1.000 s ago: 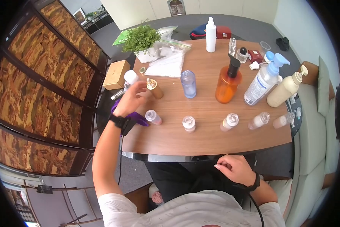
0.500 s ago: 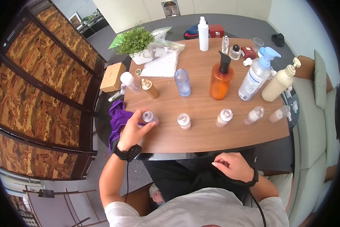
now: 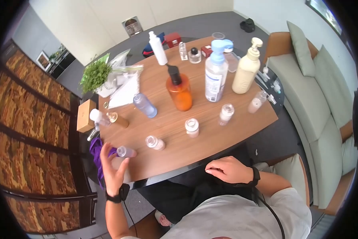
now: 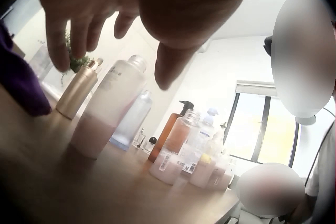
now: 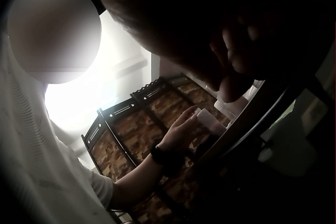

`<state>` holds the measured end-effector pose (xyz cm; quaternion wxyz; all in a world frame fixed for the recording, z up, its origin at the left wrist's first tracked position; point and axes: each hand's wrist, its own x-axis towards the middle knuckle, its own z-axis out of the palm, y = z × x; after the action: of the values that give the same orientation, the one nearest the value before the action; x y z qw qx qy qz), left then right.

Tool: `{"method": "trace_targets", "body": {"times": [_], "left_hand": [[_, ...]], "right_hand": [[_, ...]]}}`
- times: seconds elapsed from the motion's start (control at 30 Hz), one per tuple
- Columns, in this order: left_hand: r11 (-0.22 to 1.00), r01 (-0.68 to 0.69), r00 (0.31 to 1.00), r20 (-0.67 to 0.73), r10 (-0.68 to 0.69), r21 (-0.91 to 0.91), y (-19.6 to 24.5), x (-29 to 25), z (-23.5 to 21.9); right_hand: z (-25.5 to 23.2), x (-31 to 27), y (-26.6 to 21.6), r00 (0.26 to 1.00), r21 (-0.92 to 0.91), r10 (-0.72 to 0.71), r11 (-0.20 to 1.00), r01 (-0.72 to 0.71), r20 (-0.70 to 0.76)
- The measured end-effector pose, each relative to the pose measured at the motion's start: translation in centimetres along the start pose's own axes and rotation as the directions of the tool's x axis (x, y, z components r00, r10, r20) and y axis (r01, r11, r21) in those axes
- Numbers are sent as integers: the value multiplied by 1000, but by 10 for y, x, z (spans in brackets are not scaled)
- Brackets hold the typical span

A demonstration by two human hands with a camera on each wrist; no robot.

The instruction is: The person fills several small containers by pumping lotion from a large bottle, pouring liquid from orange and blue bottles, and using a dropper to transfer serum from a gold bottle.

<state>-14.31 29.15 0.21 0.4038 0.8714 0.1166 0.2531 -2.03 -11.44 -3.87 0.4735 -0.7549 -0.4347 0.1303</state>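
At the front left of the table, my left hand [image 3: 114, 175] reaches to a small clear bottle [image 3: 126, 151] with pinkish liquid in its lower part. The bottle stands capless on the wood. In the left wrist view, thumb and straight, spread fingers [image 4: 56, 45] hang above and around the bottle's neck, with gaps showing between them and the bottle. Beside it lies a purple cloth [image 3: 96, 153]. My right hand [image 3: 229, 170] stays low in front of the table edge, over the lap, fingers loosely curled and holding nothing.
Several similar capless bottles [image 3: 155, 142] run along the front edge. Behind stand a gold bottle [image 3: 120, 120], a white-capped bottle [image 3: 100, 118], a blue bottle [image 3: 145, 105], an orange pump bottle [image 3: 180, 95] and a cream pump bottle [image 3: 246, 71]. A potted plant [image 3: 96, 75] is back left.
My left hand has come from the white-capped bottle to the front-left small bottle, and its fingers now spread wider around it. The head view has turned right. My right hand stays over the lap.
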Motion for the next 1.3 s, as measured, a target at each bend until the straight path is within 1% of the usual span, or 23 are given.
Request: {"method": "trace_targets", "body": {"times": [0.03,0.1,0.2,0.23,0.27,0.33,0.4,0.43,0.47,0.5,0.53,0.57,0.63,0.67,0.73,0.8,0.87,0.9,0.93,1.03,1.13,1.27,1.3], "left_hand": [[999,-34,997,-75,37,37,7,-4,-1],[997,-75,962,-265,64,-30,16,-16,2],[987,-20,1000,-26,17,-160,41,-40,3],[947,90,995,-6,-96,-309,52,-50,21],[913,118,989,130,-72,-390,53,-62,33],[764,295,904,427,-27,-574,62,-79,64],[762,302,765,622,164,-573,68,-85,91],[771,264,725,647,237,-579,69,-87,106],[770,271,675,685,275,-577,75,-85,118],[788,207,651,683,331,-579,82,-82,127],[793,120,635,660,401,-597,83,-81,140],[788,31,614,634,470,-614,80,-79,155],[810,-77,541,657,524,-582,81,-76,176],[813,-135,504,667,548,-567,82,-76,185],[808,-103,467,689,555,-580,84,-81,202],[820,-82,421,726,544,-566,84,-88,216],[783,-42,445,690,571,-621,86,-98,229],[763,-22,459,672,581,-646,85,-102,236],[749,-1,438,673,596,-662,80,-105,243],[839,-44,320,788,526,-542,79,-102,246],[838,-17,301,796,524,-545,73,-102,252],[829,51,304,799,518,-557,88,-92,245],[829,78,300,806,511,-554,92,-91,245]], "right_hand": [[1,-3,3,998,3,-48,999,49,-45],[-7,-9,3,999,15,20,1000,-20,-28],[-22,-16,-1,995,5,101,995,-101,20],[-26,-18,-1,992,-3,123,992,-123,40],[-30,-20,0,991,-42,124,992,-122,53],[-38,-24,2,989,-123,128,985,-119,73],[-43,-30,0,967,95,254,962,-254,14],[-46,-33,-1,947,207,320,927,-312,-6],[-50,-36,-1,918,402,396,841,-361,-3],[-56,-39,0,885,578,465,718,-388,16],[-64,-44,3,854,721,521,588,-368,11],[-67,-46,9,866,830,493,514,-215,-81],[-91,-50,7,832,851,500,521,-67,-241],[-107,-52,7,812,773,484,631,-67,-325],[-144,-52,-1,764,573,462,806,-149,-450],[-177,-39,-17,733,362,416,899,-245,-538],[-204,-18,-24,757,155,287,958,-243,-587],[-217,-8,-23,781,46,201,975,-216,-592],[-232,-1,-25,804,22,256,957,-290,-537],[-263,30,-11,858,-143,143,959,-243,-494],[-278,57,-9,849,-161,223,929,-335,-479],[-283,87,6,859,-117,249,936,-332,-448],[-284,92,17,877,-86,218,956,-279,-428]]}}
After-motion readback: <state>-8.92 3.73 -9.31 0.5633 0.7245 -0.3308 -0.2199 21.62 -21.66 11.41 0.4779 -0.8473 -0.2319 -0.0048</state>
